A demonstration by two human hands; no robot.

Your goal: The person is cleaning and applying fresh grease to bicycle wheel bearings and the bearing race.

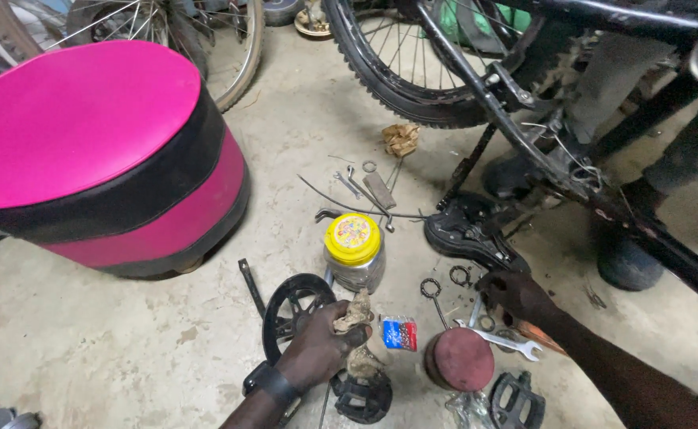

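Note:
My left hand (323,342) is closed around a dirty rag (357,314), just above a black chainring guard (289,306) and a black pedal (362,395) on the concrete floor. My right hand (514,292) reaches down among small metal rings (460,276) and a silver wrench (508,342), fingers curled over small parts; what it grips is hidden. Between the hands lie a small red, white and blue packet (399,333) and a round maroon lid (460,359). A clear jar with a yellow lid (353,248) stands just beyond.
A pink and black round stool (95,151) fills the left. A black bicycle frame (524,119) and wheel (397,71) stand across the top right, with another person's boots (627,258) behind. Loose tools (365,187) and a second pedal (516,401) lie about.

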